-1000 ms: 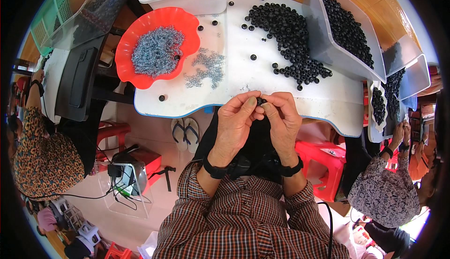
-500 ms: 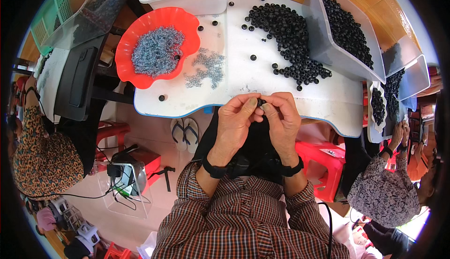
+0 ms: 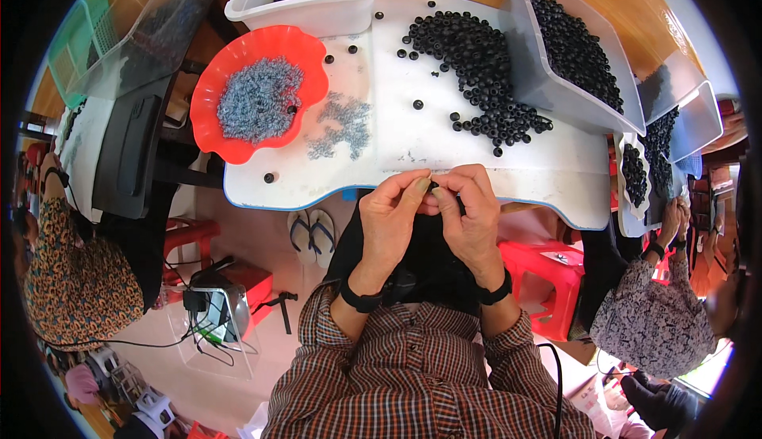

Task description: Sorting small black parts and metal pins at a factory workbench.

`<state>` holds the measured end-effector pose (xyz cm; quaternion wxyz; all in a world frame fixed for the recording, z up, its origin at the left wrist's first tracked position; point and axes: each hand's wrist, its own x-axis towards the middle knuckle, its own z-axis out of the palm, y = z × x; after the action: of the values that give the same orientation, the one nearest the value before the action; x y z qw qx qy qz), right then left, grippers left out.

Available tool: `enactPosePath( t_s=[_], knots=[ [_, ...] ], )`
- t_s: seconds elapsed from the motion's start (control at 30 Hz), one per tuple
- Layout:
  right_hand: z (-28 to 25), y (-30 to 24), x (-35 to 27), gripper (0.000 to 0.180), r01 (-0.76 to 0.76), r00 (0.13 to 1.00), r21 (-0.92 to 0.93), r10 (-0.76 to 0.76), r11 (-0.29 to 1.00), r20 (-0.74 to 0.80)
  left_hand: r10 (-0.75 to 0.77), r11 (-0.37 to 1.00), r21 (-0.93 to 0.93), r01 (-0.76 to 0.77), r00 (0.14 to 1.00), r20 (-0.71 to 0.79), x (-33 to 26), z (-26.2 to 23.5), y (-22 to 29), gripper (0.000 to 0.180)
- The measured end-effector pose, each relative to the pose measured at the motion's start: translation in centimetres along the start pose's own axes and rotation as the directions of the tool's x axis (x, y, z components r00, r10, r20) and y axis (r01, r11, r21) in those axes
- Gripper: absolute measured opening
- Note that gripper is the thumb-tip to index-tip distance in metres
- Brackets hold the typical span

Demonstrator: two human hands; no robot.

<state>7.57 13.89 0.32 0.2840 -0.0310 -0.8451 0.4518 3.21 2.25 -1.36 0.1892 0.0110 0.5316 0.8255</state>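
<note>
My left hand (image 3: 387,225) and my right hand (image 3: 470,221) meet at the table's near edge, thumbs and index fingers pinched around a small black round part (image 3: 433,188). Fingertips cover most of that part. Beyond my hands, a heap of similar black round parts (image 3: 468,50) with centre holes lies on the white table (image 3: 397,141). To the left, a red scalloped bowl (image 3: 202,109) holds many tiny bluish-clear coiled pieces, which look like small springs (image 3: 262,98). More of these coils (image 3: 343,125) are scattered beside the bowl.
A white tub (image 3: 317,4) and a translucent bin (image 3: 544,94), both with black parts, stand at the back and right. Co-workers sit left (image 3: 79,280) and right (image 3: 655,320). A red stool (image 3: 548,280) and slippers (image 3: 311,236) are below the table.
The view has shifted slightly, so the table sits a little farther left. Both hands stay pinched together, with the fingers regripped and less of the black part showing.
</note>
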Motion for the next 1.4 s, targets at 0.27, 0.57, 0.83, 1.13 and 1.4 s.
enactPosePath(
  t_s=[0.27, 0.57, 0.83, 1.13, 1.4],
  knots=[
    [-0.1, -0.2, -0.2, 0.017, 0.019, 1.0, -0.084, -0.019, 0.996, 0.007, 0.036, 0.998, 0.05, -0.036, 0.999, 0.003, -0.4, 0.4, 0.6, 0.02],
    [0.2, -0.6, -1.3, 0.015, -0.076, 0.997, -0.116, 0.074, 0.99, -0.015, 0.02, 0.995, 0.097, -0.022, 1.0, 0.017, -0.5, 0.5, 0.6, 0.02],
    [0.0, -0.6, -1.8, 0.014, -0.242, 0.969, 0.223, 0.246, 0.944, 0.008, -0.023, 0.998, 0.057, 0.018, 0.997, 0.08, -0.3, -0.3, 0.4, 0.019],
    [0.0, 0.1, -2.2, 0.014, -0.328, 0.925, 0.454, 0.378, 0.828, -0.021, -0.116, 0.891, -0.403, 0.208, 0.964, 0.24, 1.0, -2.1, -0.2, 0.021],
    [0.6, 0.7, -1.1, 0.015, -0.243, 0.951, 0.346, 0.293, 0.906, -0.101, -0.164, 0.856, -0.465, 0.227, 0.971, 0.173, 2.2, -1.6, 1.2, 0.023]
  ],
)
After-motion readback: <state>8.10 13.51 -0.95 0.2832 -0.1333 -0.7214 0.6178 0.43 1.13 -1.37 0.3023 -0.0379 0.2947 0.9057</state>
